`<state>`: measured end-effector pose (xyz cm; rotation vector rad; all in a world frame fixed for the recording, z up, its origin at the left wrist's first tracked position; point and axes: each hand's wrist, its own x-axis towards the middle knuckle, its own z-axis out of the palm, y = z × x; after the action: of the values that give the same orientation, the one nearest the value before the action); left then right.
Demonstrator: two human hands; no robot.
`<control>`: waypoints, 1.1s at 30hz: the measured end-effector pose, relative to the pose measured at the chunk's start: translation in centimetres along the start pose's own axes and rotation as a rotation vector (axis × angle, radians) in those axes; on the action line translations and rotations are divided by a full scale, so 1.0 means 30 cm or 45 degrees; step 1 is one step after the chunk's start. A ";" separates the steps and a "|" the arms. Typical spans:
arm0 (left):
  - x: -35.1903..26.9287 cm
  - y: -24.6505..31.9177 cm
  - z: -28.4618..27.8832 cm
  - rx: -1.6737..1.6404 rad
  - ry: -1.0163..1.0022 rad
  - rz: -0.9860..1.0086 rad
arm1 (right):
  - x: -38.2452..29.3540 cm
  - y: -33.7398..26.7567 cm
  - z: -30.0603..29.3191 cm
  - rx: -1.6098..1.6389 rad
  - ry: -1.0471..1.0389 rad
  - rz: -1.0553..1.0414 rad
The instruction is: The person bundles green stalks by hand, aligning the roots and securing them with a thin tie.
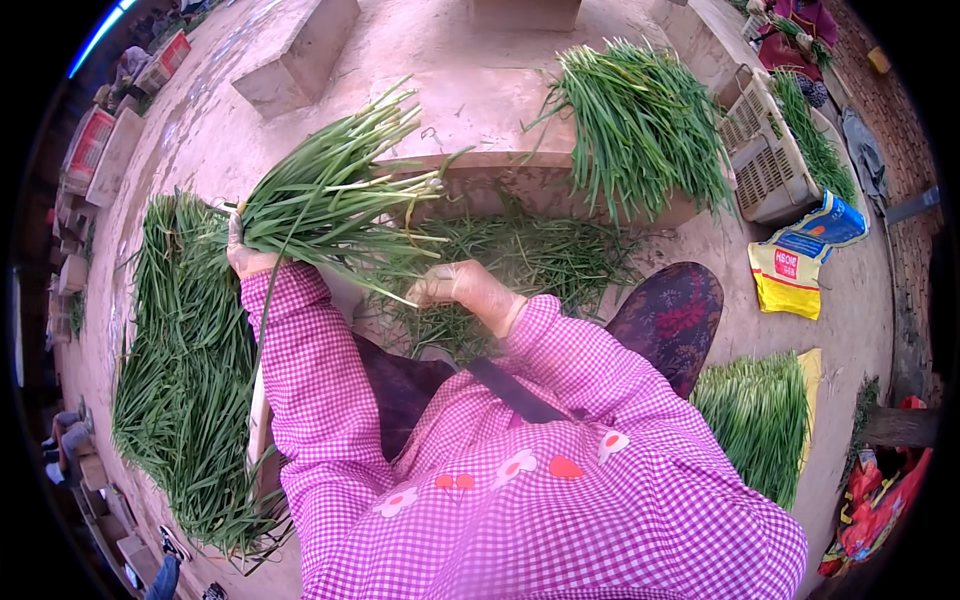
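Observation:
My left hand (246, 251), in a thin pale glove, grips a bunch of long green garlic chives (337, 172) by the leafy part. The pale stem ends fan out up and to the right. My right hand (469, 289), also gloved, is curled below the bunch. One stalk reaches its fingertips; whether they pinch it is unclear. Under both hands, loose trimmed leaves (517, 255) litter the ground in front of a low concrete block (480, 161). To the left of my left arm lies a long heap of chives (187, 360).
Another chive pile (637, 120) rests on the block's right end. Beyond it stands a plastic crate (772, 157) holding greens, beside a blue-and-yellow printed sack (795, 259). Neatly lined-up chives (757, 420) lie at my right. A person (799, 37) holds greens at the upper right.

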<state>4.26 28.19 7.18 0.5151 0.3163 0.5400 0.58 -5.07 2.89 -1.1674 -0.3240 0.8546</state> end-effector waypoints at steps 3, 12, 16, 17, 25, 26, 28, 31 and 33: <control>-0.013 0.007 0.002 0.038 0.016 0.004 | -0.015 0.009 -0.080 0.126 0.180 -0.015; -0.042 -0.012 0.036 0.146 0.017 -0.074 | 0.070 -0.063 -0.144 -0.102 0.454 -0.218; -0.032 -0.024 0.021 0.140 0.013 -0.111 | 0.099 -0.160 -0.046 0.178 0.160 -0.237; -0.025 -0.018 0.018 0.108 0.026 -0.146 | 0.106 -0.163 -0.037 0.181 0.124 -0.228; -0.013 -0.013 0.000 0.037 0.023 -0.180 | 0.019 -0.040 -0.202 0.093 0.287 -0.132; -0.031 -0.019 0.039 0.027 0.106 -0.177 | 0.015 -0.002 -0.273 -0.043 0.388 -0.041; -0.031 -0.015 0.040 0.045 0.139 -0.153 | 0.008 0.028 -0.389 -0.406 0.585 0.086; -0.029 -0.007 0.046 0.056 0.159 -0.128 | -0.001 -0.014 -0.421 -1.138 0.775 -0.026; -0.028 -0.011 0.048 0.044 0.136 -0.133 | 0.022 -0.072 -0.352 -1.420 0.790 -0.351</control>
<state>4.31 26.95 8.32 0.5009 0.4523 0.4620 8.58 -11.95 0.57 -2.2699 -0.4412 -0.0390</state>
